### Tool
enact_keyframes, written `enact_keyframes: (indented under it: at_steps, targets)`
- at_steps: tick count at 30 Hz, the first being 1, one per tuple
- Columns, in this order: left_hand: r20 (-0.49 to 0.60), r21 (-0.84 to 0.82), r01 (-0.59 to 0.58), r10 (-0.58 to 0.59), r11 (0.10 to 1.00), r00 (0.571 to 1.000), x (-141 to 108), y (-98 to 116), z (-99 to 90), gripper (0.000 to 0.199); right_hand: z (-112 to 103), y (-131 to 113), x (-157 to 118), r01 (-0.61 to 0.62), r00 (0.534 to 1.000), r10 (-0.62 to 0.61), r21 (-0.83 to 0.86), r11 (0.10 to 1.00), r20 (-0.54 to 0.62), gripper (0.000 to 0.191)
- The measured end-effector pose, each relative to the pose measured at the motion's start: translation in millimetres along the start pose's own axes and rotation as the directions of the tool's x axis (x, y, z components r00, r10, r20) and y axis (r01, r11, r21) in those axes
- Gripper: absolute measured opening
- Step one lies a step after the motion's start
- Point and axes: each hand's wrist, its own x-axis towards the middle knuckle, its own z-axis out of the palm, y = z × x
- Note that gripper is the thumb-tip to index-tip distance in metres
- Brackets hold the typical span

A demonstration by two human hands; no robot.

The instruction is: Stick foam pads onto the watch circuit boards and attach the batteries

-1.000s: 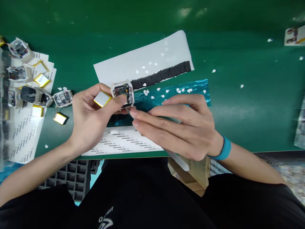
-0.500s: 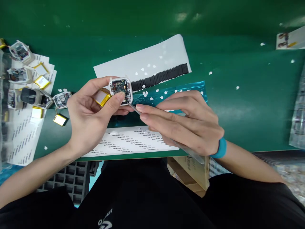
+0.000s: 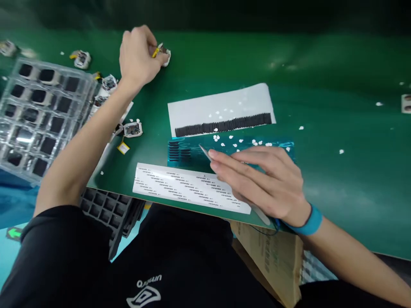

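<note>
At the far side of the bench, my left hand (image 3: 138,57) has its fingers closed on a white open watch case (image 3: 167,58). A small yellow-edged battery (image 3: 156,51) shows beside the case, partly hidden by the fingers. My right hand (image 3: 261,182) pinches metal tweezers (image 3: 205,152), tip pointing left over a blue film strip (image 3: 201,160). The film carries black strips and small white dots. Behind it lies a white sheet (image 3: 218,102) edged with a row of black strips (image 3: 224,124). Nearer me is a printed white backing sheet (image 3: 180,187).
Another open watch case (image 3: 132,129) and a battery (image 3: 123,148) lie left of the film. A clear tray (image 3: 38,113) of watch cases stands at the left. Below the bench edge are a black grid tray (image 3: 102,209) and a cardboard box (image 3: 272,252).
My left hand has carried the watch case and battery away to the far left part of the bench. My right hand has drawn the tweezers off the case. The view has shifted left.
</note>
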Motion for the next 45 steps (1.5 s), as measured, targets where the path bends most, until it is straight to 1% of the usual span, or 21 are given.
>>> enact_keyframes:
  at_steps: [1, 3, 4, 6, 8, 10, 12, 14, 16, 18, 19, 21, 23, 26, 28, 31, 33, 35, 37, 41, 45]
  targets:
    - [-0.016, 0.095, 0.009, -0.007, 0.995, 1.0, 0, 4, -14.0, 0.044, -2, -2, 2, 0.066, 0.998, -0.066, -0.005, 0.998, -0.014, 0.031]
    - [-0.011, 0.312, -0.061, 0.068, 0.948, 0.998, -10, 7, -45.8, 0.035, -4, -4, 4, 0.161, 0.986, -0.163, -0.071, 0.984, -0.024, 0.026]
    - [-0.016, 0.47, -0.087, 0.107, 0.879, 0.994, -16, 5, -62.5, 0.033, -5, -5, 5, 0.191, 0.981, -0.195, -0.114, 0.975, -0.019, 0.024]
    - [0.037, 0.577, -0.121, 0.121, 0.808, 0.992, -22, -6, -93.9, 0.034, -6, -6, 7, 0.223, 0.973, -0.23, -0.181, 0.958, -0.02, 0.02]
    - [0.173, 0.587, -0.128, 0.03, 0.8, 0.984, -17, -23, -118.2, 0.035, -6, -6, 8, 0.232, 0.969, -0.245, -0.213, 0.949, -0.034, 0.018]
    - [0.304, 0.531, -0.139, -0.034, 0.836, 0.952, -6, -40, -133.1, 0.03, -6, -6, 9, 0.238, 0.966, -0.254, -0.223, 0.945, -0.046, 0.018]
    - [0.339, 0.481, -0.162, -0.013, 0.862, 0.941, 3, -51, -140.2, 0.032, -5, -6, 9, 0.239, 0.965, -0.257, -0.228, 0.944, -0.053, 0.016]
    - [0.31, 0.454, -0.183, 0.038, 0.872, 0.95, 4, -51, -141.5, 0.038, -3, -4, 9, 0.236, 0.964, -0.258, -0.234, 0.943, -0.068, 0.013]
    - [0.282, 0.433, -0.202, 0.081, 0.878, 0.956, -4, -42, -136.0, 0.037, 1, -1, 7, 0.206, 0.963, -0.242, -0.254, 0.945, -0.119, 0.012]
    - [0.261, 0.337, -0.23, 0.144, 0.913, 0.955, -20, -29, -120.3, 0.032, 8, 3, 5, 0.145, 0.958, -0.198, -0.245, 0.959, -0.207, 0.013]
    - [0.259, 0.236, -0.241, 0.178, 0.941, 0.949, -30, -21, -108.0, 0.032, 11, 5, 5, 0.11, 0.955, -0.162, -0.207, 0.972, -0.25, 0.013]
    - [0.272, -0.147, -0.21, 0.243, 0.967, 0.931, -57, -4, -76.5, 0.04, 15, 9, 4, 0.043, 0.95, -0.067, -0.083, 0.996, -0.304, 0.016]
    - [0.35, -0.41, -0.146, 0.303, 0.9, 0.886, -89, 15, -42.0, 0.043, 17, 11, 5, -0.03, 0.939, 0.031, 0.008, 1.0, -0.343, 0.023]
    - [0.514, -0.501, -0.047, 0.341, 0.864, 0.787, -136, 40, -1.2, 0.024, 15, 13, 6, -0.111, 0.923, 0.11, 0.018, 0.994, -0.37, 0.023]
    - [0.562, -0.521, 0.0, 0.343, 0.854, 0.753, -159, 51, 14.6, 0.014, 13, 14, 6, -0.135, 0.937, 0.135, 0.021, 0.991, -0.323, 0.023]
    - [0.567, -0.53, 0.079, 0.283, 0.844, 0.774, -179, 55, 24.8, 0.012, 12, 17, 5, -0.173, 0.956, 0.168, -0.002, 0.985, -0.239, 0.016]
    - [0.521, -0.536, 0.098, 0.237, 0.838, 0.82, -185, 54, 26.8, 0.009, 11, 19, 4, -0.179, 0.963, 0.175, -0.002, 0.984, -0.203, 0.006]
    - [0.452, -0.555, 0.093, 0.206, 0.826, 0.868, -190, 51, 27.5, 0.004, 11, 19, 4, -0.174, 0.969, 0.178, 0.037, 0.984, -0.168, 0.004]
    - [0.405, -0.577, 0.083, 0.196, 0.813, 0.893, -194, 49, 28.4, 0.003, 11, 17, 4, -0.182, 0.97, 0.191, 0.076, 0.98, -0.151, 0.007]
    - [0.33, -0.604, -0.029, 0.283, 0.796, 0.9, -199, 45, 30.6, 0.007, 12, 15, 2, -0.184, 0.971, 0.188, 0.045, 0.982, -0.148, 0.008]
    - [0.268, -0.549, -0.14, 0.332, 0.824, 0.904, -201, 44, 30.2, 0.007, 16, 12, -2, -0.141, 0.977, 0.134, -0.03, 0.99, -0.165, 0.013]
